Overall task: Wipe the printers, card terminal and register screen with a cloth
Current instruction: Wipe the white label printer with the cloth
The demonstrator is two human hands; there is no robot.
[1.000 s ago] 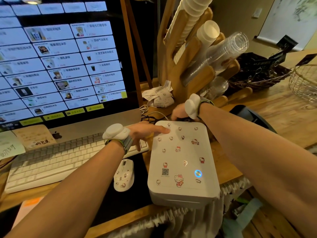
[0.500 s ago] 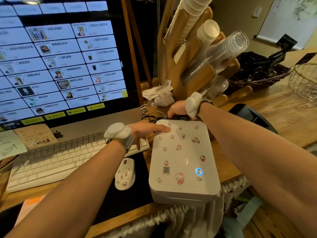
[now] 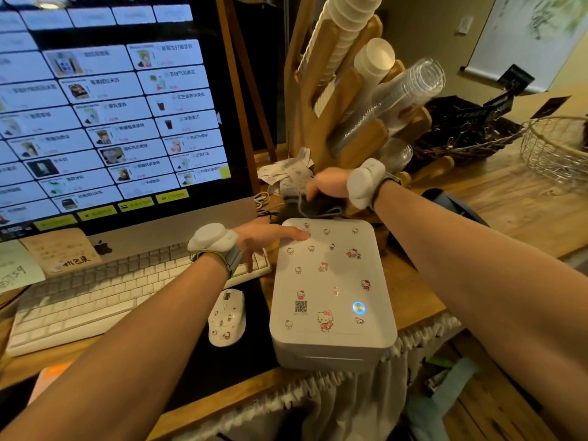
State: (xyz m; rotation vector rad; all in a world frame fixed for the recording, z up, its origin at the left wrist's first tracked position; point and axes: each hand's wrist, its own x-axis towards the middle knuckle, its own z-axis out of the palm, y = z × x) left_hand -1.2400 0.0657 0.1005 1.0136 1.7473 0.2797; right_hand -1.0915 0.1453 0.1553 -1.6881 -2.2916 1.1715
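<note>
Head cam: the white rounded plastic printer with cartoon-cat stickers [image 3: 334, 291] sits at the near edge of the wooden counter [image 3: 509, 198], its blue ring light lit toward 4 o'clock on the lid.

My left hand [image 3: 264, 237] lies on the lid's 11 o'clock corner, fingers straight & flat, gripping nothing. I'd say it's there to pin the box so it doesn't skid while the other hand rubs.

My right hand [image 3: 327, 186] is at 12 o'clock, just past the printer's far edge, fingers curled down & clamped on the dark crumpled cloth [image 3: 315, 208]. The cloth is bunched small, prob. to get into the gap behind the box where the tangled cords [image 3: 270, 205] run. Can't tell if it's touching the back rim or sitting just off it.

- At 10 o'clock from the printer: the big silver-framed register screen w/ white menu tiles [image 3: 105, 116], nobody touching it.
- At 2 o'clock: a black angled device [image 3: 451, 202] half hidden behind my right forearm. Maybe the card terminal, not sure.
- At 9 o'clock, just beside the printer: a white stickered mouse [image 3: 227, 316].
- Beyond the cloth, towards 12: crumpled paper receipts [image 3: 286, 173].
</note>
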